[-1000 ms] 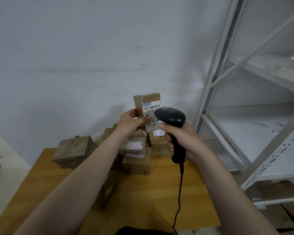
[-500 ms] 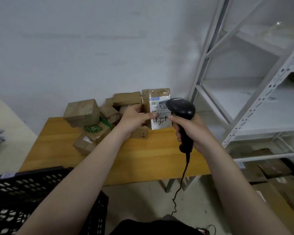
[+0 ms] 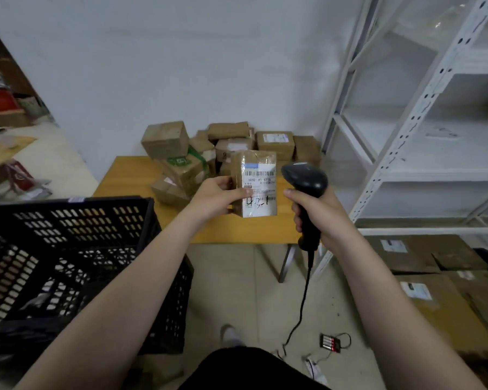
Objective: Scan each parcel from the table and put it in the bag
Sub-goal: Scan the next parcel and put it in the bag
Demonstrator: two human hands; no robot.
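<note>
My left hand (image 3: pixel 219 197) grips a small brown parcel (image 3: pixel 255 182) by its left edge, holding it upright with its white barcode label facing me. My right hand (image 3: pixel 317 213) grips the handle of a black barcode scanner (image 3: pixel 304 180), whose head sits just right of the parcel. The scanner's cable hangs down to the floor. Behind them, several brown parcels (image 3: pixel 228 147) are piled at the back of a wooden table (image 3: pixel 124 175). A black slatted crate (image 3: pixel 76 257) stands at my lower left; I see no bag clearly.
A white metal shelving rack (image 3: pixel 406 130) stands to the right of the table. Large cardboard boxes (image 3: pixel 434 277) lie on the floor under it. A battery pack (image 3: pixel 331 342) lies on the tiled floor near my feet. A cluttered surface sits far left.
My view has tilted down and back, bringing the black crate and the floor into sight. Both hands came slightly lower with the parcel and scanner, and the scanner head now sits a little apart from the label.
</note>
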